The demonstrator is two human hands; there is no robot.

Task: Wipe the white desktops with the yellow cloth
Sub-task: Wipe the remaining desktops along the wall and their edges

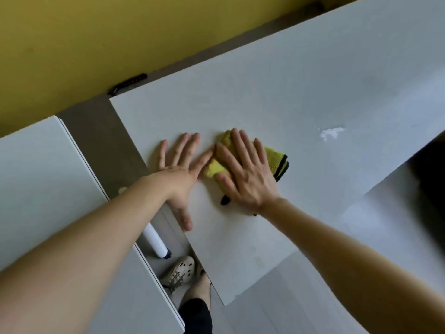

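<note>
— What are the fingers doing?

— The fingers [237, 144] of the right hand [248, 179] are lying straight and spread, pressing flat on the fuzzy yellow cloth [273, 158]. Nothing is curling round it. The left hand [179, 169] is resting palm down just beside it, fingers stretched and relaxed, thumb pointing back toward the near edge, holding nothing.

— And how is the cloth looking?

— It is lying bunched and folded under the right palm, showing a soft, nubby pile. A black trimmed edge is peeking out on the right side, and a dark corner is sticking out near the wrist. Yellow folds are showing between the two hands too.

— Where is it sitting?

— It is sitting toward the left end of the wide white matte worktop [313, 80], well apart from a bright white smear [332, 132] lying further right.

— Anything round that?

— A second white worktop [41, 177] is standing to the left, across a narrow gap. A beige perforated shoe [179, 273] is showing down in that gap, and a mustard-yellow wall [96, 32] is running behind both.
</note>
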